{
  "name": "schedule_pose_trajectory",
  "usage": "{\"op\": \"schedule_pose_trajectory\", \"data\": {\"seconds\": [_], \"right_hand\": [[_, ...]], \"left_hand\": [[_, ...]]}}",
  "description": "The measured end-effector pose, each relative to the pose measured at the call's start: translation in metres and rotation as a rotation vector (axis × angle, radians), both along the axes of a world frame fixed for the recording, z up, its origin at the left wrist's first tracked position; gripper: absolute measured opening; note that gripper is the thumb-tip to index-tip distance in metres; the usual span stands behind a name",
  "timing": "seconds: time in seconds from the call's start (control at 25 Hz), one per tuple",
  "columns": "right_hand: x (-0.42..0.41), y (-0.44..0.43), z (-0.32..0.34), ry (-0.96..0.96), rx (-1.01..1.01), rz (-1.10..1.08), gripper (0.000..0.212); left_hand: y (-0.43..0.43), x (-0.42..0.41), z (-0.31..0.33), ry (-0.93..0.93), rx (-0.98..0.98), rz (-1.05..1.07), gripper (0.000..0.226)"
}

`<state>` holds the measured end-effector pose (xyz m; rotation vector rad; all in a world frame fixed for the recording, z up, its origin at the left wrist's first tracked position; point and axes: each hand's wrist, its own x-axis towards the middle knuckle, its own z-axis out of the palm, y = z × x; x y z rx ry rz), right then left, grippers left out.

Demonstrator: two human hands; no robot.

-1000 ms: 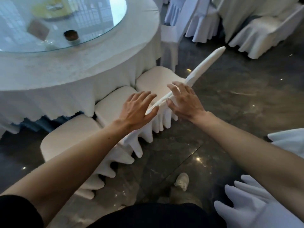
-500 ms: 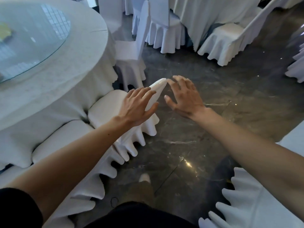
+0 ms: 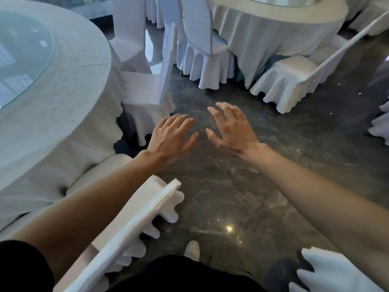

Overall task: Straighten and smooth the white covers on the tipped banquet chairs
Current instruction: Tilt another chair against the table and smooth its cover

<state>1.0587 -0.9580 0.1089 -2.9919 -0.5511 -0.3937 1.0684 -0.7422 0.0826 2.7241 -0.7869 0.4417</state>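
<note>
My left hand [image 3: 170, 140] and my right hand [image 3: 230, 128] hover side by side over the dark floor, palms down, fingers spread, holding nothing. A white-covered chair [image 3: 136, 226] leans against the round table below my left forearm, its backrest edge slanting toward the lower left. Just beyond my left hand, another tipped white-covered chair [image 3: 147, 91] rests against the same table, its backrest edge-on and upright in view. Neither hand touches a cover.
The round table [image 3: 69, 85] with white cloth and a glass top fills the left. A second clothed table [image 3: 273, 28] stands at the back with covered chairs [image 3: 206, 49] and a tipped chair [image 3: 294, 79]. More white skirts show at the lower right [image 3: 336, 272].
Both hands have come off the near chair's backrest and moved forward. The view has shifted on along the table, so that chair now lies under my left forearm.
</note>
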Motion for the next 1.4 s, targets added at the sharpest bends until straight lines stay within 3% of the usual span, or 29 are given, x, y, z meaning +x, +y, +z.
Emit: {"op": "schedule_pose_trajectory", "data": {"seconds": [0.4, 0.68, 1.0, 1.4], "right_hand": [[0.336, -0.099, -0.032, 0.039, 0.028, 0.2, 0.065], [0.575, -0.139, -0.017, 0.081, 0.042, 0.395, 0.064], [0.807, -0.08, -0.045, 0.121, -0.03, 0.67, 0.071], [1.002, 0.008, -0.08, 0.23, -0.356, 1.171, 0.088]], "left_hand": [[-0.097, 0.284, -0.016, 0.082, 0.009, 0.25, 0.05], [-0.15, 0.469, 0.003, 0.096, -0.006, 0.433, 0.053], [-0.122, 0.658, -0.04, 0.121, -0.078, 0.689, 0.061], [-0.109, 0.783, -0.077, 0.517, -0.198, 1.013, 0.078]]}}
